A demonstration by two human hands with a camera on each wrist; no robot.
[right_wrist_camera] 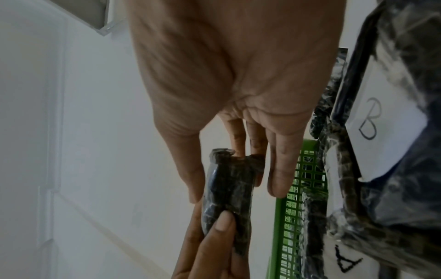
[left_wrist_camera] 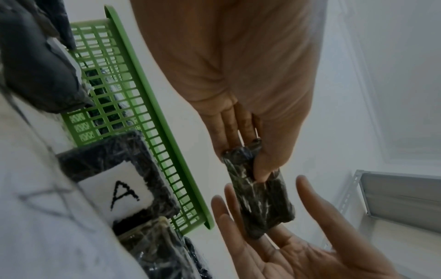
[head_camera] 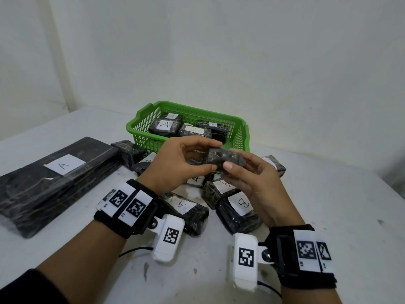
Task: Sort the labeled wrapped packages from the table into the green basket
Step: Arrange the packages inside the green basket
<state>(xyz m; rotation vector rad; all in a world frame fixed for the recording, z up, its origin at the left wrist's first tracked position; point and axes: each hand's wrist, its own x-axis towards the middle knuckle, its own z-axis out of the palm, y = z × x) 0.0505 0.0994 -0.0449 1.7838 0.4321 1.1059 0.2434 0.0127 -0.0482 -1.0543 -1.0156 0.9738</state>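
I hold a small black wrapped package [head_camera: 223,160] in both hands, above the table and just in front of the green basket [head_camera: 149,141]. My left hand [head_camera: 213,155] pinches its left end between thumb and fingers; the left wrist view shows that pinch on the package [left_wrist_camera: 257,190]. My right hand [head_camera: 234,164] holds the right end, with the thumb on the near face and the fingers behind it. No label shows on the held package [right_wrist_camera: 229,188]. Several packages marked A lie in the basket [left_wrist_camera: 143,105].
A large flat black package marked A [head_camera: 54,183] lies at the left. Under my hands are several small packages, among them one marked A [head_camera: 186,207] and one marked B [head_camera: 238,211]. Another package [head_camera: 129,150] leans by the basket's left corner. A wall stands behind the basket.
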